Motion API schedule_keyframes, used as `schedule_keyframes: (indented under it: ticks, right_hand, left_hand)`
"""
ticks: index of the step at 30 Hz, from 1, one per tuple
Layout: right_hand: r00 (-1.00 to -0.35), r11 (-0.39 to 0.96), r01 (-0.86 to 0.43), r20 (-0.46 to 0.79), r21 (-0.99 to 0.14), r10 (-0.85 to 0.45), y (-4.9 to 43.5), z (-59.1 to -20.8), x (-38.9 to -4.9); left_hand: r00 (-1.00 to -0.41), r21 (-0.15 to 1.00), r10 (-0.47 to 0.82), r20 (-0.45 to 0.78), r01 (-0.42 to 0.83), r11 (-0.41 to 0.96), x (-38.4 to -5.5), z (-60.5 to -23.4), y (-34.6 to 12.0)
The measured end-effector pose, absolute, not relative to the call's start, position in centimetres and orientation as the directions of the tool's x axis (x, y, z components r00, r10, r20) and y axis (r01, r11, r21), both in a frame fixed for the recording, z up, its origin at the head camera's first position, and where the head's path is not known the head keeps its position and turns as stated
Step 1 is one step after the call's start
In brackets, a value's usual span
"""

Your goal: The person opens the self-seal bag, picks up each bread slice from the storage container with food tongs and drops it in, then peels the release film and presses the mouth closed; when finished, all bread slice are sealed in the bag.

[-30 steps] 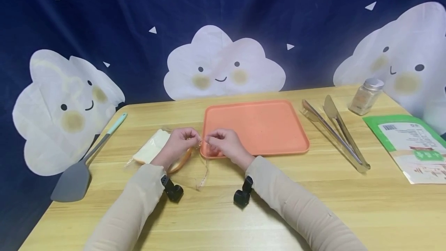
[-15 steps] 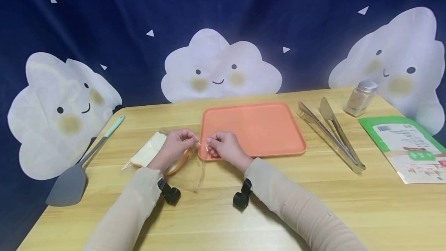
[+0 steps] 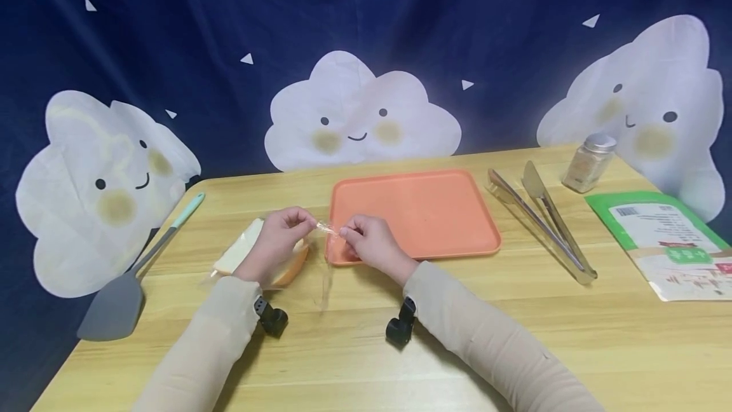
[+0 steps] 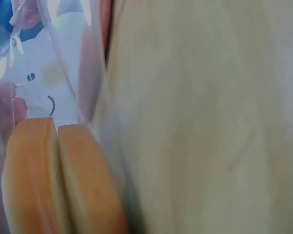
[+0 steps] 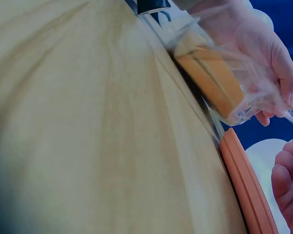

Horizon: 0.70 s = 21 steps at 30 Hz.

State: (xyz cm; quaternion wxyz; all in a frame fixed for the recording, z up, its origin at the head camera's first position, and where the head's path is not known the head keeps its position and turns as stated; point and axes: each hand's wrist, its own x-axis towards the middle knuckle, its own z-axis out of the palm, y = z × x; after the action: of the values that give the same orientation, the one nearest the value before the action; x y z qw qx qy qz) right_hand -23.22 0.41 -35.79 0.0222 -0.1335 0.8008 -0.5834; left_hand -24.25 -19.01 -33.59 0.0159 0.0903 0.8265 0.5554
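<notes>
Bread slices (image 3: 243,247) lie in a clear plastic bag (image 3: 325,228) on the left half of the table, partly behind my left wrist. My left hand (image 3: 279,237) pinches the bag's mouth between thumb and fingers. A short way to the right, my right hand (image 3: 374,243) pinches the same strip of film, which stretches between the two hands over the left edge of an orange tray (image 3: 414,215). Brown crusts of two thick slices (image 4: 31,175) show through the film in the left wrist view. The right wrist view has the bagged bread (image 5: 210,73) beside my left hand.
A grey spatula (image 3: 114,307) with a mint handle lies at the far left. Right of the tray are metal tongs (image 3: 543,227), a glass jar (image 3: 589,164) with a silver lid and a green-white packet (image 3: 669,243). A dark cloud-print curtain (image 3: 366,5) hangs behind the table.
My left hand has drawn slightly to the left, away from the right hand, and the film between them has become longer and tauter. The camera view has shifted a little.
</notes>
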Motion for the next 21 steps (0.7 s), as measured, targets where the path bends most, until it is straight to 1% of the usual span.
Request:
schedule_keyframes:
  ticks: [5,10,14,21]
  right_hand:
    - [-0.963,0.292,-0.195,0.127,-0.936,-0.237,1.2,-35.9,-23.1]
    - [-0.974,0.25,-0.155,0.106,-0.956,-0.199,2.0,-36.0,-23.2]
    - [-0.976,0.214,-0.136,0.094,-0.967,-0.198,2.4,-36.0,-23.2]
    - [-0.98,0.2,-0.095,0.056,-0.975,-0.189,2.8,-36.0,-23.2]
  left_hand:
    - [-0.988,0.935,0.102,0.112,0.139,0.326,-24.5,-33.0,-19.7]
    - [-0.987,0.927,0.064,0.148,0.161,0.339,-24.9,-32.2,-20.0]
    - [-0.981,0.922,0.042,0.188,0.191,0.337,-25.0,-31.5,-19.9]
    - [-0.974,0.925,-0.002,0.226,0.215,0.314,-25.0,-31.0,-20.0]
